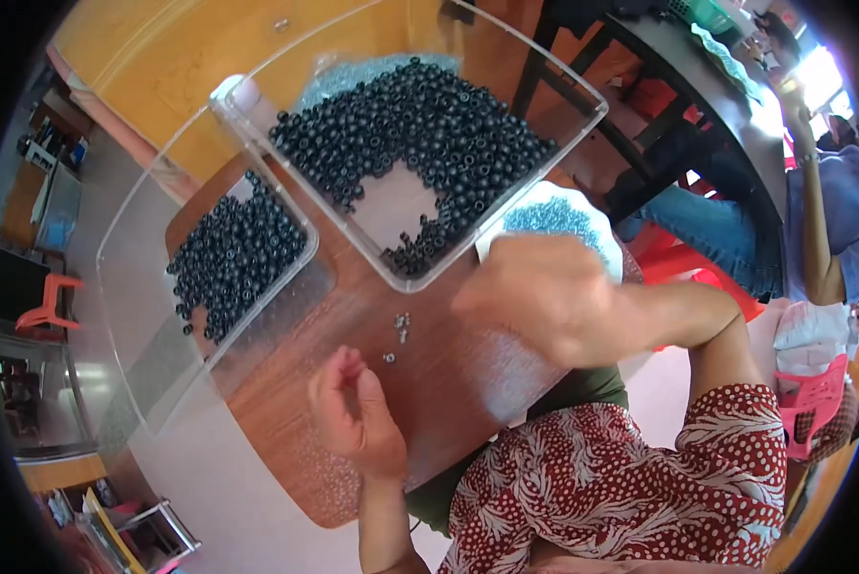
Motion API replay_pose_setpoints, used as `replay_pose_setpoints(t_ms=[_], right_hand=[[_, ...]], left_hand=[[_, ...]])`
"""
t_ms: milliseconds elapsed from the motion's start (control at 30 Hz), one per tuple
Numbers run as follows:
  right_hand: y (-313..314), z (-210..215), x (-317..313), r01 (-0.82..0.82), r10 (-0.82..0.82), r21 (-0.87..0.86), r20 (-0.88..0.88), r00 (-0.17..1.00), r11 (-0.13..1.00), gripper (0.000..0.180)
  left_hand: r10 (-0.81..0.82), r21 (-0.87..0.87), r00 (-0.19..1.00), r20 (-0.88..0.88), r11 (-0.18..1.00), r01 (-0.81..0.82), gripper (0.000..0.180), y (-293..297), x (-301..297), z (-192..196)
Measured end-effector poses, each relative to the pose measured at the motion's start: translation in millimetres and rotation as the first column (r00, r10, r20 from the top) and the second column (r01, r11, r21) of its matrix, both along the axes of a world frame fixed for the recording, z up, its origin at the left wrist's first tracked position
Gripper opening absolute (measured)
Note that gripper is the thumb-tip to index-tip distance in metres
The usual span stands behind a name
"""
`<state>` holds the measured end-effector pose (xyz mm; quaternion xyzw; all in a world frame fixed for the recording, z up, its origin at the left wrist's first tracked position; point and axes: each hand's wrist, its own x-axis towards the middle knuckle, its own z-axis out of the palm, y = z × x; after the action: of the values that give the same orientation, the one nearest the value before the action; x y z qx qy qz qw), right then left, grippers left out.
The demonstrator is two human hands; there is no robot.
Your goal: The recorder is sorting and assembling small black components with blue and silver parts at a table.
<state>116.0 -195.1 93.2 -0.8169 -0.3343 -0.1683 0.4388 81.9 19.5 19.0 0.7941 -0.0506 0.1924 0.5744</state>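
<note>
My left hand (pixel 360 416) is above the brown tabletop (pixel 300 383), its thumb and fingertips curled close together; anything between them is too small to make out. Beyond its fingertips lie several tiny silvery beads (pixel 402 325). My right hand (pixel 544 301), smeared by motion, is raised above the table's right side, partly covering a white plate (pixel 608 234) of pale blue beads (pixel 556 218). Its fingers are too blurred to read. Farther out, a large clear plastic box (pixel 412 285) holds many black barrel-shaped beads (pixel 448 134). More black beads (pixel 238 244) fill a clear compartment to its left.
A clear bag (pixel 377 77) lies behind the beads in the large box. At the right, another person (pixel 826 220) sits by a dark table (pixel 716 86). Red plastic stools (pixel 683 268) stand near that table, and an orange stool (pixel 54 301) stands at the left.
</note>
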Motion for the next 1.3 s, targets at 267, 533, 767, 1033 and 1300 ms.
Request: replay_pose_setpoints(t_ms=[267, 533, 767, 1033, 1300], right_hand=[[-32.5, -0.4, 134.0, 0.093, -0.195, -0.323, -0.299, 0.934, 0.942, 0.007], [-7.7, -22.9, 165.0, -0.212, 0.058, -0.784, -0.221, 0.974, 0.583, 0.008], [-2.5, -45.5, 183.0, -0.181, 0.135, -0.817, -0.126, 0.983, 0.548, 0.008], [12.9, -67.2, 200.9, -0.064, 0.179, -0.699, 0.093, 0.979, 0.712, 0.011], [11.8, -55.4, 196.2, -0.104, 0.135, -0.699, -0.011, 0.991, 0.708, 0.01]], left_hand=[[-0.105, -0.15, 0.99, -0.097, 0.985, 0.089, 0.019, -35.3, -9.5, -12.4], [-0.313, 0.396, 0.944, 0.1, 0.883, 0.251, 0.016, -38.2, -4.5, -20.9], [-0.447, 0.528, 0.887, 0.117, 0.784, 0.326, 0.026, -41.8, -5.1, -28.5], [-0.462, 0.552, 0.881, 0.099, 0.762, 0.338, 0.024, -42.6, -2.7, -29.4], [-0.455, 0.531, 0.88, 0.136, 0.783, 0.324, 0.024, -44.9, 0.9, -31.0]])
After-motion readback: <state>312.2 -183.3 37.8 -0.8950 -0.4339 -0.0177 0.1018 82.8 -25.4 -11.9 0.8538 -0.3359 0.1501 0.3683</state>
